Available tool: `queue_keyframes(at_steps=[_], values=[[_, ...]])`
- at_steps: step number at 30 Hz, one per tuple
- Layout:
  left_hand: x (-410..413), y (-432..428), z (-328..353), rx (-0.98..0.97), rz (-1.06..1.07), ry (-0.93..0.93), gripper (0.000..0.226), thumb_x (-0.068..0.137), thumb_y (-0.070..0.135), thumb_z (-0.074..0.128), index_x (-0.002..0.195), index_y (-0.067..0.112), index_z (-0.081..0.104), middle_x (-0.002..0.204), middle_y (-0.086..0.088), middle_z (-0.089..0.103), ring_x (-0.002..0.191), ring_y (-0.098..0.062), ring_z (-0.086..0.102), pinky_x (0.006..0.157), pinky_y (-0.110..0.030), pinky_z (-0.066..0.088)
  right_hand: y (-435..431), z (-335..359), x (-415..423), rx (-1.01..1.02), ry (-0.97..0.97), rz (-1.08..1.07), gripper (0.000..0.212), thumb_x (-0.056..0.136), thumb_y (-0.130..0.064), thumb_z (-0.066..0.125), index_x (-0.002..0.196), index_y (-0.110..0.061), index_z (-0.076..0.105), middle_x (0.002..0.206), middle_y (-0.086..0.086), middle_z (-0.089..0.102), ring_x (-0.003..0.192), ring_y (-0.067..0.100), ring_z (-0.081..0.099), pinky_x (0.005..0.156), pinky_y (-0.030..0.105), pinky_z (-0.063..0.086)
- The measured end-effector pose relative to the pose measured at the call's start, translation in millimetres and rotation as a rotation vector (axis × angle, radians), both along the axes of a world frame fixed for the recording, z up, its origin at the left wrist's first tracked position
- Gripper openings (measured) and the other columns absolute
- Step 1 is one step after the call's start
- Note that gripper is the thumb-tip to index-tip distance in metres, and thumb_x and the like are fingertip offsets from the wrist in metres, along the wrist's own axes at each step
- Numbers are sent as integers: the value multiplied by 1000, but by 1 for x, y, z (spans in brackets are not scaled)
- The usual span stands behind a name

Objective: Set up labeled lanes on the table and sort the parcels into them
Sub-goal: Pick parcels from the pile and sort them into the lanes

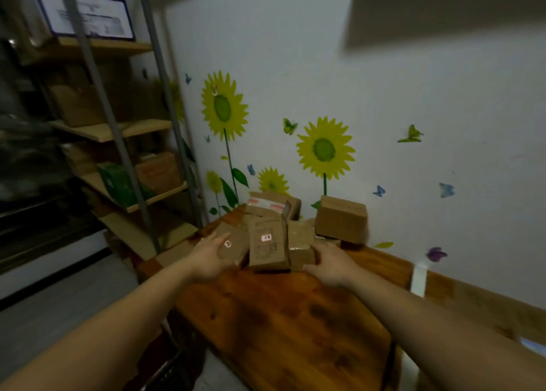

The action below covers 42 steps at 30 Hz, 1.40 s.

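Reaching with both bare arms from the near edge over a wooden table (280, 316), toward a cluster of brown cardboard parcels at its far end by the wall. Passing, off to the right and well apart from the cluster, a white tape strip (418, 278) lying across the tabletop beside the wall.

Gripping the left parcel (236, 247) with the left hand (208, 259), thumb lying on the top face and fingers curling under the near edge. Clasping the right parcel (300, 244) with the right hand (332, 262), thumb stretching along the near lower edge, fingers bending round the right side, tips hidden.

Flanking with those two a middle parcel (267, 251), tilting upward, touching both neighbours and showing a small red-and-white sticker (266, 237) too blurred for reading.

Looking just beyond at a taped parcel (270, 203) with pale tape across its top, and farther right at a larger plain carton (341, 220) sitting against the wall.

Facing, at the far left, a metal rack (124, 166) of wooden shelves holding cartons and a green package (118, 182), and on the white wall behind, sunflower decals (325, 149) and small butterflies.
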State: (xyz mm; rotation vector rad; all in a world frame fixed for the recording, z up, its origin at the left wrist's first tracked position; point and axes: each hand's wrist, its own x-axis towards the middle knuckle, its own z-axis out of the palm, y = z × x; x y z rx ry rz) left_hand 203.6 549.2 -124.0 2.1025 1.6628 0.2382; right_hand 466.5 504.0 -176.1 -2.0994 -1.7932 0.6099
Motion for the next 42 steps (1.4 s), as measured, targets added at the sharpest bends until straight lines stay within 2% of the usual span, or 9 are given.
queue_keyframes(at_steps=[8, 14, 19, 22, 25, 29, 32, 35, 42], values=[[-5, 145, -14, -31, -20, -39, 80, 85, 37, 65, 149, 25, 19, 157, -4, 16, 142, -23, 21, 115, -36, 23, 121, -28, -27, -56, 128, -22, 65, 88, -47, 58, 146, -29, 33, 149, 3, 37, 129, 24, 42, 93, 27, 34], [24, 255, -71, -204, -126, -167, 52, 88, 26, 63, 134, 25, 40, 135, -2, 49, 102, -7, 48, 68, -13, 32, 207, -68, -51, -48, 318, -166, 14, 89, -41, 57, 91, -49, 46, 127, -6, 58, 88, -4, 50, 81, 20, 41], [47, 335, -117, -456, -232, -286, 16, 86, 29, 63, 99, 32, 55, 105, 9, 60, 109, -16, 56, 71, -22, 42, 267, -92, -63, -55, 302, -359, 47, 92, -40, 58, 134, -25, 45, 144, 3, 43, 127, 19, 42, 106, 32, 30], [61, 367, -128, -592, -189, -315, 38, 87, 39, 61, 120, 23, 48, 114, 2, 57, 96, -15, 55, 64, -23, 39, 286, -99, -64, -58, 384, -443, 54, 85, -39, 65, 134, -26, 44, 136, 2, 50, 118, 18, 49, 101, 36, 42], [70, 381, -138, -846, -159, -337, 30, 91, 50, 49, 99, 22, 56, 109, -5, 61, 86, -18, 56, 82, -39, 47, 292, -103, -61, -24, 543, -552, 65, 83, -36, 68, 140, -24, 37, 128, 2, 57, 109, 17, 57, 89, 39, 53], [71, 392, -149, -1029, -96, -431, 55, 89, 63, 39, 109, 17, 61, 106, -14, 65, 97, -30, 60, 76, -41, 48, 291, -105, -60, -62, 622, -581, 25, 88, -48, 59, 110, -38, 55, 116, -4, 64, 100, 10, 62, 81, 29, 51], [69, 391, -150, -1013, -79, -424, 45, 92, 50, 46, 111, 12, 60, 106, -17, 65, 100, -32, 62, 89, -47, 50, 287, -97, -62, -78, 668, -639, 34, 85, -63, 53, 105, -35, 51, 115, -8, 61, 89, 4, 58, 67, 21, 42], [66, 377, -136, -974, -96, -432, 30, 92, 42, 51, 104, 16, 60, 103, -12, 64, 92, -27, 63, 67, -37, 54, 281, -89, -60, -60, 650, -730, 67, 83, -71, 46, 129, -22, 46, 121, 1, 56, 104, 19, 56, 81, 35, 44], [48, 315, -94, -859, 19, -654, 28, 95, 42, 47, 100, 18, 61, 95, -13, 68, 88, -29, 67, 68, -47, 58, 225, -56, -66, 47, 619, -729, 52, 92, -54, 47, 135, -25, 42, 121, 1, 55, 106, 20, 55, 91, 42, 50]])
